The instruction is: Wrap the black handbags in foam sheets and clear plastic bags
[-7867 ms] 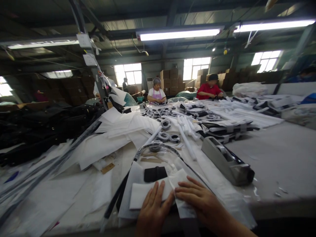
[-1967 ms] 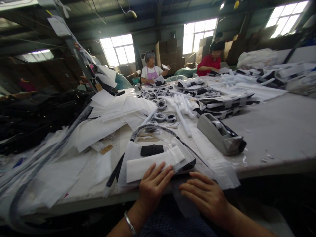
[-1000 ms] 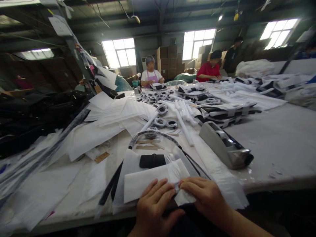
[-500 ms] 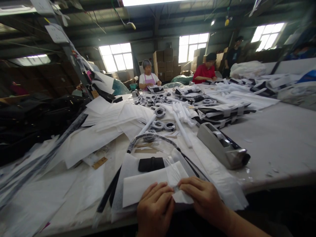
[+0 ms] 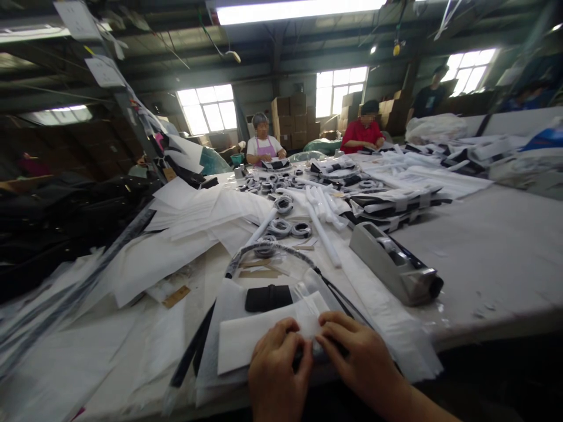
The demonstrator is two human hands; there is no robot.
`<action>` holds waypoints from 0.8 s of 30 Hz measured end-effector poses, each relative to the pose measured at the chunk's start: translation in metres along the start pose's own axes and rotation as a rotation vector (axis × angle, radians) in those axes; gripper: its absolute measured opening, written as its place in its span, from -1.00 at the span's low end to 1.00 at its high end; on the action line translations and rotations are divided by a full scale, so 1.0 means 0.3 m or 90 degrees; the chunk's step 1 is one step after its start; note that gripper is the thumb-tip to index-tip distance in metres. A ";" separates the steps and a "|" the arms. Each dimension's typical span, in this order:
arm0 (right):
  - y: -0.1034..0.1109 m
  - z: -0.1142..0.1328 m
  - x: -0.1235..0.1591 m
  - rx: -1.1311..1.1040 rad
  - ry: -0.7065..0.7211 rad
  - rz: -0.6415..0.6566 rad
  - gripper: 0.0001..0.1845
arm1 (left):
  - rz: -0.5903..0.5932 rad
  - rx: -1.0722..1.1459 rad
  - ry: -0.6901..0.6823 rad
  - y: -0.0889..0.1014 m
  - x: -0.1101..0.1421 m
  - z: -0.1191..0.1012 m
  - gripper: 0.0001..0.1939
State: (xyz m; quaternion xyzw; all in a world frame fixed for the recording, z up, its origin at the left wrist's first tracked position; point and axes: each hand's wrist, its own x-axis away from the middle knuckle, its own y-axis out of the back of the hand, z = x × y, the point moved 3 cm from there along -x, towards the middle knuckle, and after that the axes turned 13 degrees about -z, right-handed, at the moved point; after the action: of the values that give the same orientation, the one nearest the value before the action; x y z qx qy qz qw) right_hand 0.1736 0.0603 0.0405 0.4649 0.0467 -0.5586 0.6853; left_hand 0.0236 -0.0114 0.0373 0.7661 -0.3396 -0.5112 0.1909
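A bag lies at the table's front edge, with a white foam sheet over it; its black strap tab (image 5: 268, 298) shows above the sheet. The bag's handle (image 5: 275, 247), wrapped in clear film, arches away from me. A folded strip of white foam (image 5: 248, 340) crosses the bag's near part. My left hand (image 5: 281, 369) has its fingers bent and pressed on the strip's near edge. Beside it, my right hand (image 5: 363, 360) pinches the strip's right part, with the fingertips of both hands almost touching. What lies under my fingers is partly hidden.
A grey tape dispenser (image 5: 396, 266) stands to the right. Loose white foam sheets (image 5: 176, 258) spread on the left. Coiled straps (image 5: 281, 225), white tubes (image 5: 323, 234) and stacked wrapped bags (image 5: 396, 205) lie farther back. Two co-workers (image 5: 266, 146) sit across the table.
Both hands have shifted slightly nearer to me, and their fingers are more bent, folding the strip's near right end down out of sight. The view has tilted a little.
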 end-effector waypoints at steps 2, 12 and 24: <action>-0.004 0.006 0.002 0.034 0.002 0.001 -0.81 | 0.000 -0.005 0.013 0.002 -0.007 -0.004 -0.90; -0.004 0.036 -0.036 0.132 0.023 0.016 -0.89 | -0.079 -0.006 0.017 -0.010 0.001 0.004 -0.82; -0.013 0.027 -0.071 0.233 0.034 0.065 -0.82 | -0.216 0.092 -0.214 -0.020 0.027 -0.007 -0.71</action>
State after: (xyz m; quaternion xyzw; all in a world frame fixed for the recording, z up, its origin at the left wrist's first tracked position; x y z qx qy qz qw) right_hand 0.1590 0.0705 0.0552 0.5982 -0.0613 -0.5096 0.6154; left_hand 0.0294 -0.0130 0.0291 0.7282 -0.2686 -0.6304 -0.0118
